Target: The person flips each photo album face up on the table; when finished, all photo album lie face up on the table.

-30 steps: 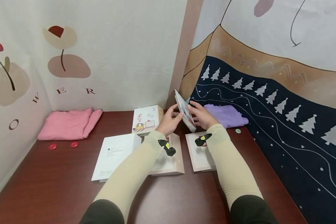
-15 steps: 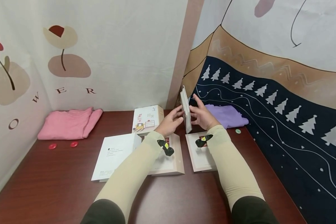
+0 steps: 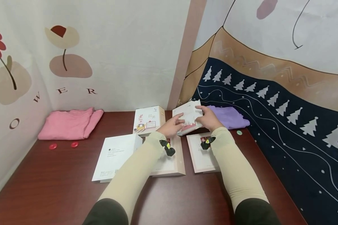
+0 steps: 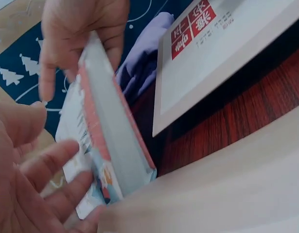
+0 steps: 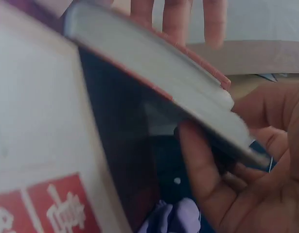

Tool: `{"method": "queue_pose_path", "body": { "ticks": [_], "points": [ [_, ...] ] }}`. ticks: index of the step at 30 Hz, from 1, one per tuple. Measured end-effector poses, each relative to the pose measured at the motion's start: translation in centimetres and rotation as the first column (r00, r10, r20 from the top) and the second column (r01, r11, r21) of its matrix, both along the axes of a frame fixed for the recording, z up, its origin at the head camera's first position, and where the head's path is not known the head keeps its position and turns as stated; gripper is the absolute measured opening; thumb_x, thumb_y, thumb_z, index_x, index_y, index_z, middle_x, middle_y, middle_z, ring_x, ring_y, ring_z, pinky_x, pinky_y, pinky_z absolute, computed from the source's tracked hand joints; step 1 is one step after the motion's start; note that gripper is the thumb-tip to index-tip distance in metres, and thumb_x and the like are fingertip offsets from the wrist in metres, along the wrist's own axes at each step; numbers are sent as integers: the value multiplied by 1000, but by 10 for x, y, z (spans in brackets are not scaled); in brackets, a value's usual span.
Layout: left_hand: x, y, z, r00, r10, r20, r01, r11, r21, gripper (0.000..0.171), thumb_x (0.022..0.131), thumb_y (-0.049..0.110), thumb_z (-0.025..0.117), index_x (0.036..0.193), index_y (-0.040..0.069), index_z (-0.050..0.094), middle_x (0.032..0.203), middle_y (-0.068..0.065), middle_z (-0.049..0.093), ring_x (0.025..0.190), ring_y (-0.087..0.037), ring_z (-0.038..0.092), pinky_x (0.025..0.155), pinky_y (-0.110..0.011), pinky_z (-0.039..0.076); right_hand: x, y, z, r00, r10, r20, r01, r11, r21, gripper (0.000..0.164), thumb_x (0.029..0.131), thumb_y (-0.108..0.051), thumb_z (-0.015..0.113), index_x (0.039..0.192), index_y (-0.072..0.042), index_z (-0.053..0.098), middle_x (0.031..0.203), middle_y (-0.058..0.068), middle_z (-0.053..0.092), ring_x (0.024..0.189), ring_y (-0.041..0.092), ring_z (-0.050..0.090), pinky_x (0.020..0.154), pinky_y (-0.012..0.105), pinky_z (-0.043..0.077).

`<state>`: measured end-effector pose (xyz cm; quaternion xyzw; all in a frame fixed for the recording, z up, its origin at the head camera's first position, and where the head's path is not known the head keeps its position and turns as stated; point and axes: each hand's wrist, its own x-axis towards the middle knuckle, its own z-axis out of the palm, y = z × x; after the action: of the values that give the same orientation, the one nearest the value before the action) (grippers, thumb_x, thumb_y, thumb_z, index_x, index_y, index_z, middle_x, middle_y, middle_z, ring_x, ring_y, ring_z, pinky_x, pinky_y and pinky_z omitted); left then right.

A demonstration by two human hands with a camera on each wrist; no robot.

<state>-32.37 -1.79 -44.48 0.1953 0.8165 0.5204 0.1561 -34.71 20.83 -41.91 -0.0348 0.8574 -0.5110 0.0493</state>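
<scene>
On the dark red table, a folded pink cloth and two red discs lie well to the left of a person's hands, with a plain white book beside the left forearm. A picture-cover book rests just left of the left hand, and a cream-edged book lies below that wrist. The left hand holds its fingers spread at a tilted white-and-pink book; from where I stand, I cannot tell how firmly they touch it. That book is between the two hands, its right edge pinched by the right hand. Good handling here, I judge, means gripping both covers together, because the bare page edges could fan, while the left fingers lie flat to steady the face and the lower edge clears the books nearer the wrists. Below the right wrist lies a red-labelled book; just right of the right hand sit a purple cloth and a pale green disc.
</scene>
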Motion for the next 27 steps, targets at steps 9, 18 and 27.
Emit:
{"method": "queue_pose_path", "body": {
  "ticks": [9,18,27],
  "points": [
    [-8,-7,-9,993,118,27,-113,983,-142,72,109,24,54,170,16,18,167,-24,35,155,-38,35,128,-50,28,-2,3,-4,998,-60,4,59,982,181,82,83,10,60,161,-1,38,169,23,33,153,35,34,119,50,38],
    [-2,-7,-2,991,129,24,-125,982,-139,74,109,24,55,171,14,15,165,-27,36,154,-37,38,127,-47,31,-6,-2,-8,990,-94,109,83,991,101,66,101,-7,50,164,-3,33,173,18,25,155,34,29,126,50,29],
    [8,-34,11,995,99,-20,-101,991,-90,72,110,21,52,171,15,13,167,-27,34,153,-39,39,127,-50,32,-8,-14,-10,986,-90,143,78,993,84,67,105,-24,58,165,-7,32,170,18,31,155,36,33,126,52,31]
  ]
}}
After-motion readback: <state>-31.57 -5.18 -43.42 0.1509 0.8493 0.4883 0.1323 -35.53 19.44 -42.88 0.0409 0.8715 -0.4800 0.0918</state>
